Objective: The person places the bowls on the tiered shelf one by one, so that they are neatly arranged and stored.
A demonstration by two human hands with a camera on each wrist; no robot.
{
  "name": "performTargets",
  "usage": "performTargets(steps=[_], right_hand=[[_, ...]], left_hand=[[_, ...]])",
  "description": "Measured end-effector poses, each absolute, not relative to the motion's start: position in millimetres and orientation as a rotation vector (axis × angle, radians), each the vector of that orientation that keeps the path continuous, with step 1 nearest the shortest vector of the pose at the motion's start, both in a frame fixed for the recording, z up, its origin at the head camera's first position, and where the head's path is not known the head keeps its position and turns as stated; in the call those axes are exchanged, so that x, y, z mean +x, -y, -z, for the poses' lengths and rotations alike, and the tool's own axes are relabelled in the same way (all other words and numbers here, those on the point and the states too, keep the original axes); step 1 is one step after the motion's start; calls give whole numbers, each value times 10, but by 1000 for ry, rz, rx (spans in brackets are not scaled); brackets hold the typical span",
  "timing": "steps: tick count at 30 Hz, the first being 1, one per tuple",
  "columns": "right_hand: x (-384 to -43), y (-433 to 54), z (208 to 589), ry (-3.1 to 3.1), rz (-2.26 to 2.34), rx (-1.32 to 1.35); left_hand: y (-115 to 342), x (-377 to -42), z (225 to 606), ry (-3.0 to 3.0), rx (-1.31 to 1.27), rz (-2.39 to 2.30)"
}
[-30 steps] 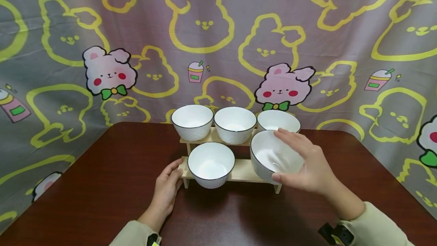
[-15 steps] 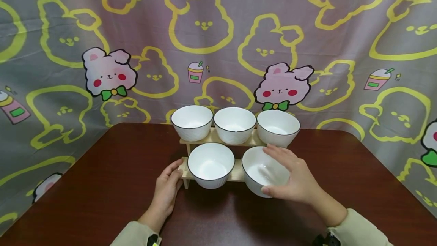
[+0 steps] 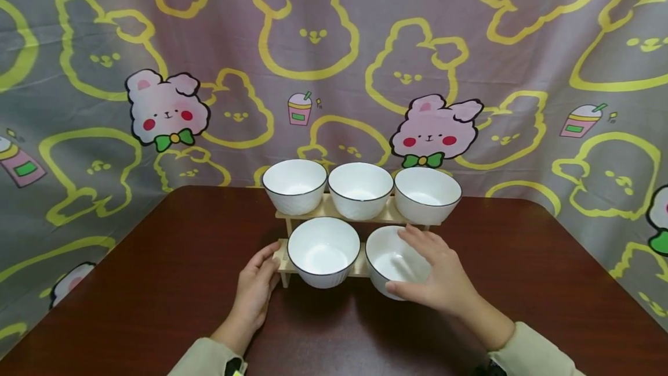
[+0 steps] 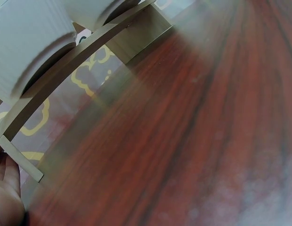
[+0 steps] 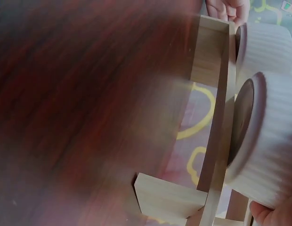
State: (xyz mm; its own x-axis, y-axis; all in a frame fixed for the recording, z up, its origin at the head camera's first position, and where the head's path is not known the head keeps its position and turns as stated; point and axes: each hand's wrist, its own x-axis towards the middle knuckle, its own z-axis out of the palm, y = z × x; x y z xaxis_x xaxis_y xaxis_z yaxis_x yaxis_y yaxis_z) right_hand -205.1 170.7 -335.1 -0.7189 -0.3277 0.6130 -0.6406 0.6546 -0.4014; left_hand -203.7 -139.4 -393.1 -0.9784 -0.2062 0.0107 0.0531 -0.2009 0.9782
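My right hand (image 3: 438, 277) grips a white, dark-rimmed bowl (image 3: 383, 257) by its right side, fingers at the far rim and thumb at the near side. In the right wrist view this ribbed bowl (image 5: 273, 141) is at the lower shelf, its base slightly tilted against the board; full contact is hard to judge. A similar bowl (image 3: 323, 248) sits to its left on the same tier. At the left end of the two-tier wooden rack (image 3: 282, 257), my left hand (image 3: 253, 292) holds the lower board. The left wrist view shows its fingers beside the rack leg (image 4: 21, 160).
Three more white bowls stand along the upper tier: left (image 3: 294, 184), middle (image 3: 360, 189) and right (image 3: 427, 193). The rack rests on a dark reddish-brown table (image 3: 156, 283). A patterned cloth (image 3: 334, 62) hangs behind the table.
My right hand has brought its bowl leftward and down to the lower tier, uncovering the upper right bowl. The left hand has stayed on the rack's end.
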Motion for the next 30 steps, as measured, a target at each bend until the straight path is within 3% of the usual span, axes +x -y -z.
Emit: performTargets(steps=[30], right_hand=[[-1991, -1497, 3317, 2455, -603, 605]], left_hand=[[1389, -2017, 3914, 1891, 221, 2310]])
